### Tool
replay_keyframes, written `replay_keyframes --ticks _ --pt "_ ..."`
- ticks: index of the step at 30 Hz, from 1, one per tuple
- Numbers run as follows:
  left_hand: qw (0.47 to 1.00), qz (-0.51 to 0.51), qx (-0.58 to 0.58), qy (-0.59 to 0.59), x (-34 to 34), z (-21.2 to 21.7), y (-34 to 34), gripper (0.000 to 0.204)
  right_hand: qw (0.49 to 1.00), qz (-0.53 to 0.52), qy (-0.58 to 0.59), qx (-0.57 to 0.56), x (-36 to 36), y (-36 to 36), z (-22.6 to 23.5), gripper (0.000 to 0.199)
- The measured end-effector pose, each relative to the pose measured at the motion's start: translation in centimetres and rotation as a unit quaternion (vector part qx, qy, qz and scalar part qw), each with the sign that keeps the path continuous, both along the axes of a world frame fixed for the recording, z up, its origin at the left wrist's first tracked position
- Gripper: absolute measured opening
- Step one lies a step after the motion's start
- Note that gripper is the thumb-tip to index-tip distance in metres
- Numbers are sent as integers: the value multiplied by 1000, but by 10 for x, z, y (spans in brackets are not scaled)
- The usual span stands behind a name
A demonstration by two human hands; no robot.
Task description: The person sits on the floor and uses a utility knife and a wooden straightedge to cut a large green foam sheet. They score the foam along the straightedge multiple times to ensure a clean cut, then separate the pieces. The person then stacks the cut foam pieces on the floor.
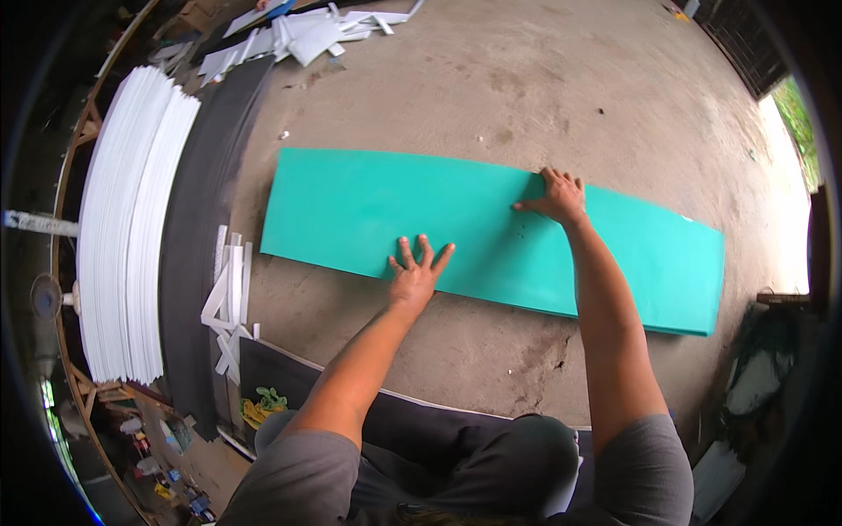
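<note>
A long green foam-like sheet or stack of sheets (360, 210) lies flat across the concrete floor in front of me; its near right edge shows some thickness. My left hand (417, 273) rests on its near edge left of the middle, fingers spread and pointing away from me. Farther over, my right hand (558, 198) lies at the far edge right of the middle, thumb stretched left and fingers spread over the rim. Neither hand grips anything that I can see.
A tall stack of white sheets (132, 228) stands at the left on dark matting (206, 167). White offcuts (230, 294) lie beside it, with more white scraps (307, 37) at the far left. A yellow-green bag (263, 407) sits near my legs. Concrete floor (491, 359) surrounds the green sheet.
</note>
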State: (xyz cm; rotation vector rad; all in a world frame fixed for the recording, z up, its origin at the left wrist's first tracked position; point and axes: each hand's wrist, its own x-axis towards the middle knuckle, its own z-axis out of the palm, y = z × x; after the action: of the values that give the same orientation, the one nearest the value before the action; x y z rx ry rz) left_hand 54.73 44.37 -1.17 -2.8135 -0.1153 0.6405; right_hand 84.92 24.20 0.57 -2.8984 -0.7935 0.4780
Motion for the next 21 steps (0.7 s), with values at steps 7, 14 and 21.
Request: replay_keyframes --ticks 7,14,21 --pt "999 -7 31 -16 -5 -16 7 104 999 -33 12 7 -4 7 5 100" --pt "998 23 -56 25 14 21 -5 121 994 -21 -103 -12 -55 -38 -39 81" --pt "997 54 -56 24 -2 12 0 120 994 100 -33 29 -169 -128 9 119"
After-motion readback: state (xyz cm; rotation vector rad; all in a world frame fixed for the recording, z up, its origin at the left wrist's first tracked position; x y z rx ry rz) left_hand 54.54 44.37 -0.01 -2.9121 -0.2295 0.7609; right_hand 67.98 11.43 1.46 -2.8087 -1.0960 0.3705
